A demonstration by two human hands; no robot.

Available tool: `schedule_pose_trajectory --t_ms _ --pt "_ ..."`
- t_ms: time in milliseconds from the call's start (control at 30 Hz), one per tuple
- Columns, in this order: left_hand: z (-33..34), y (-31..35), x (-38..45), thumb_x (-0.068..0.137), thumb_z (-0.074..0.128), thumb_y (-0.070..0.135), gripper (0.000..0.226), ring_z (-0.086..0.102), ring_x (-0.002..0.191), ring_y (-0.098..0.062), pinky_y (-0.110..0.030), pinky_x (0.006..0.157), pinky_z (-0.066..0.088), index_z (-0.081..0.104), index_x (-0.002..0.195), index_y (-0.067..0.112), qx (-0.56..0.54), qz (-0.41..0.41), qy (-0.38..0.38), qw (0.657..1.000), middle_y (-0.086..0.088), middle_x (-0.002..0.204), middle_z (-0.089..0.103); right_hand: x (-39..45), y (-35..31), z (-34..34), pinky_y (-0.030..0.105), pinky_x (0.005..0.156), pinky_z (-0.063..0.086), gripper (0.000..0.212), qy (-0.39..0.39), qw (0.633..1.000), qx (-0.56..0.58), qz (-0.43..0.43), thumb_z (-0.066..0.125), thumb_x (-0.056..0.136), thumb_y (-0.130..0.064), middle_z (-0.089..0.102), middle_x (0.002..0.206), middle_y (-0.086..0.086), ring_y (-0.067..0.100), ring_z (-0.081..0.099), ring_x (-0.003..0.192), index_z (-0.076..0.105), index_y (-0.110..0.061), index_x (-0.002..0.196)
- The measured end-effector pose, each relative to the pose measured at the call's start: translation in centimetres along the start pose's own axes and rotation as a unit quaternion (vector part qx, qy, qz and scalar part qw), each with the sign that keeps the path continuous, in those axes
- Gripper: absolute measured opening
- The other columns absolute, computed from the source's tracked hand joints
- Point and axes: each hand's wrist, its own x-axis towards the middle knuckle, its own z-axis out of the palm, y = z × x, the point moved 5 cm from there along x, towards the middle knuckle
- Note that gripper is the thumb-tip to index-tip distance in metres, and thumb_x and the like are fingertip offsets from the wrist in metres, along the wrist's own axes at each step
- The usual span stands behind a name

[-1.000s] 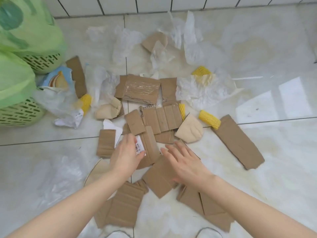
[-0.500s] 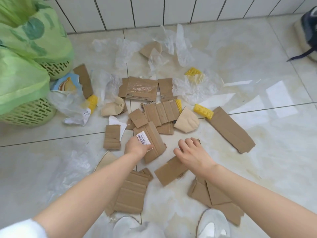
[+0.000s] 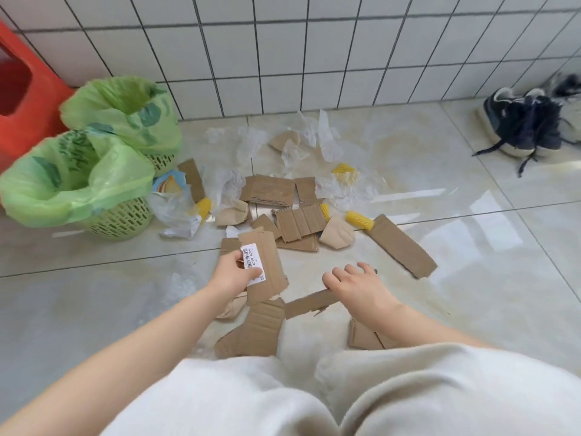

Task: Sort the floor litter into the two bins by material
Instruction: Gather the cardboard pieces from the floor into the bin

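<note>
My left hand grips a brown cardboard piece with a white barcode label, lifted a little off the floor. To its right, my right hand is closed on the end of a narrow cardboard strip. Several cardboard scraps, clear plastic wrappers and yellow ribbed pieces lie scattered on the tiles ahead. Two green baskets lined with green bags stand at the left, the near bin and the far bin. More cardboard lies near my knees.
A red plastic stool stands behind the bins by the tiled wall. Dark sneakers sit at the far right. A long cardboard strip lies right of the pile. My pale trousers fill the bottom.
The view has pulled back and up, so the bins, wall and shoes show. My left hand has lifted the labelled cardboard; my right hand has closed on the narrow strip.
</note>
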Motion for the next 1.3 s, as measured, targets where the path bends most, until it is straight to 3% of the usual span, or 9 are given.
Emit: schedule_pose_trajectory --t_ms 200,300,467,533,633,733,933,1067,1300 --pt "-3.2 1.5 -0.1 0.085 0.066 0.008 0.018 0.068 0.093 -0.022 -0.042 0.088 0.054 0.064 0.099 0.018 0.049 0.047 0.005 0.998 -0.005 0.1 0.071 1.2 0.7 -1.3 0.047 0.077 0.049 0.055 -0.053 0.998 0.023 0.038 0.055 0.055 0.016 0.058 0.089 0.005 0.03 0.059 0.08 0.056 -0.011 0.103" --pt "-4.6 1.5 0.9 0.09 0.061 0.012 0.016 0.064 0.085 -0.016 -0.029 0.071 0.05 0.064 0.105 0.016 0.084 0.058 -0.001 0.995 -0.002 0.098 0.069 2.4 1.2 -1.2 0.043 0.081 0.044 0.056 -0.08 0.995 0.026 0.044 0.054 0.062 0.013 0.057 0.099 0.005 0.03 0.058 0.092 0.052 -0.013 0.112" --pt "-6.2 0.7 5.7 0.091 0.059 0.019 0.017 0.051 0.062 -0.015 -0.024 0.052 0.034 0.057 0.073 0.019 0.217 0.053 -0.036 0.974 0.003 0.067 0.055 6.9 3.2 0.3 0.038 0.084 0.038 0.032 -0.15 0.983 0.07 0.082 0.042 0.085 -0.004 0.053 0.111 0.005 0.028 0.049 0.103 0.042 -0.015 0.115" --pt "-6.6 0.5 8.3 0.087 0.064 0.023 0.014 0.054 0.069 -0.02 -0.026 0.056 0.036 0.059 0.075 0.018 0.312 0.046 -0.076 0.946 0.0 0.072 0.057 9.4 4.4 1.4 0.037 0.078 0.037 0.012 -0.175 0.973 0.111 0.099 0.039 0.096 -0.022 0.055 0.108 0.007 0.028 0.049 0.103 0.043 -0.014 0.105" --pt "-6.1 0.4 12.3 0.074 0.075 0.027 0.013 0.057 0.08 -0.02 -0.029 0.064 0.046 0.064 0.071 0.023 0.438 0.05 -0.182 0.879 -0.003 0.091 0.06 13.4 5.6 4.1 0.032 0.071 0.031 0.027 -0.221 0.938 0.221 0.152 0.038 0.099 -0.04 0.051 0.093 0.006 0.026 0.051 0.093 0.042 -0.014 0.091" --pt "-4.9 0.1 14.9 0.068 0.08 0.028 0.022 0.051 0.106 -0.021 -0.032 0.09 0.046 0.071 0.085 0.017 0.484 0.068 -0.224 0.843 -0.003 0.114 0.053 17.2 5.8 6.7 0.03 0.069 0.034 0.029 -0.214 0.901 0.318 0.206 0.041 0.098 -0.041 0.056 0.094 0.008 0.022 0.05 0.083 0.048 -0.013 0.091" --pt "-5.7 -1.2 17.8 0.062 0.084 0.037 0.028 0.043 0.109 -0.026 -0.029 0.092 0.042 0.066 0.081 0.026 0.455 0.01 -0.096 0.885 0.0 0.107 0.035 21.7 2.5 9.1 0.035 0.077 0.043 0.036 -0.246 0.886 0.333 0.209 0.045 0.096 -0.041 0.057 0.108 0.013 0.029 0.054 0.097 0.051 -0.008 0.109" --pt "-5.4 -3.5 17.9 0.06 0.084 0.042 0.034 0.055 0.097 -0.024 -0.034 0.088 0.048 0.057 0.074 0.026 0.393 -0.036 -0.044 0.918 -0.001 0.111 0.04 24.0 -0.1 10.3 0.042 0.095 0.039 0.049 -0.233 0.899 0.308 0.207 0.046 0.094 -0.045 0.05 0.126 0.019 0.036 0.044 0.115 0.045 -0.004 0.123" --pt "-4.0 -4.7 16.6 0.068 0.078 0.039 0.031 0.061 0.084 -0.026 -0.032 0.068 0.048 0.051 0.072 0.024 0.352 0.008 0.032 0.935 -0.003 0.101 0.057 23.7 -3.2 11.5 0.045 0.098 0.034 0.053 -0.228 0.894 0.282 0.261 0.057 0.09 -0.04 0.044 0.132 0.02 0.039 0.037 0.121 0.039 -0.006 0.126"
